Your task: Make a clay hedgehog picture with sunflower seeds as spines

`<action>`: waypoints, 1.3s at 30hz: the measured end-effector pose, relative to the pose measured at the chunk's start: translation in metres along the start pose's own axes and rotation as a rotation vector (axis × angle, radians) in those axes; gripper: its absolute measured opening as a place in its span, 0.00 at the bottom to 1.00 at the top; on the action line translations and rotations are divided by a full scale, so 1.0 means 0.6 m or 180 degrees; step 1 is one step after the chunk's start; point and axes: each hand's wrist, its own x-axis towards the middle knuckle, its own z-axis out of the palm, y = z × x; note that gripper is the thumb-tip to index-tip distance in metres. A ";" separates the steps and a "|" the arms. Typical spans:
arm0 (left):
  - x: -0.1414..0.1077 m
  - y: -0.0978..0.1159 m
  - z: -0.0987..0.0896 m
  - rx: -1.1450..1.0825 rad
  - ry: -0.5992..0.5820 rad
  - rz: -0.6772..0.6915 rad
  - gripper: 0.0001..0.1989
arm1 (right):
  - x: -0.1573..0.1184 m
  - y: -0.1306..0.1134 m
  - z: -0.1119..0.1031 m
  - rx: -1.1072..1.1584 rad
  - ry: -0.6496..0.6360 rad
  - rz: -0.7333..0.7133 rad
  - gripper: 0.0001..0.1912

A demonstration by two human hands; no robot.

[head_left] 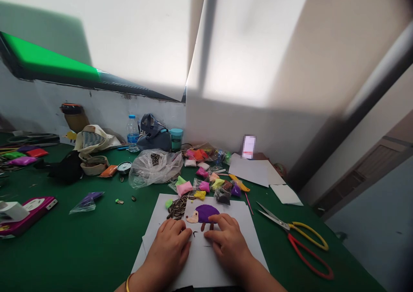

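On white paper [226, 268] lies a hedgehog picture made of clay: a purple body [204, 213], a pale face [192, 217] and brown legs [203, 227]. My right hand [231, 241] rests over its right side, fingers apart, fingertips touching the body and the paper by a leg. To the left, my left hand [170, 245] lies on the paper with loosely bent fingers; nothing shows in it. Between the hands sits a small dark curved piece [194, 234]. Above my left hand is a pile of striped sunflower seeds [177, 207], with a green clay lump [168, 203] beside it.
Several bags of coloured clay [200, 185] lie behind the paper. Scissors [290, 227] lie partly spread at right. A plastic bag [155, 168] with seeds, a water bottle [132, 135] and a propped phone [248, 147] stand farther back. A magenta case [32, 212] is at left.
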 end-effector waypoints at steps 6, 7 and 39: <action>-0.001 0.001 0.001 0.0022 -0.0004 -0.0001 0.09 | 0.004 -0.012 -0.001 0.0067 -0.0163 -0.0141 0.24; 0.000 0.001 0.001 0.0022 -0.0003 -0.0002 0.09 | 0.005 -0.014 -0.001 0.0075 -0.0194 -0.0166 0.24; 0.001 0.002 -0.001 0.0013 0.0242 0.0101 0.09 | 0.013 -0.006 0.001 0.0319 -0.0120 0.0231 0.29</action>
